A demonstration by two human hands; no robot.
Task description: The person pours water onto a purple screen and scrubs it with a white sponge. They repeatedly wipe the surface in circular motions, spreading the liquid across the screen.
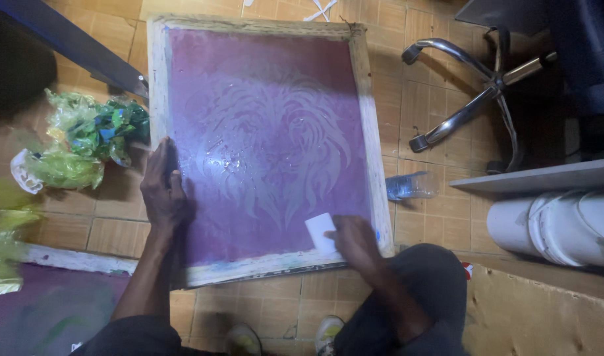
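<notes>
One wooden-framed printing screen [262, 142], one white card [320, 232], one clear plastic bottle [410, 186], one white bucket [555, 225], one chair base [476, 99], two hands: left [162, 191], right [354, 238].

The right hand [356, 238] covers the lower part of the white card [319, 231], so its full outline cannot be determined; the office chair [486, 86] at upper right is cut off by the frame's top edge, only its chrome base showing; the white bucket [559, 227] runs past the right edge; the yellow-green plastic [2, 244] at left is blurred and cropped; the shoes [285, 336] are cut off at the bottom edge.
</notes>
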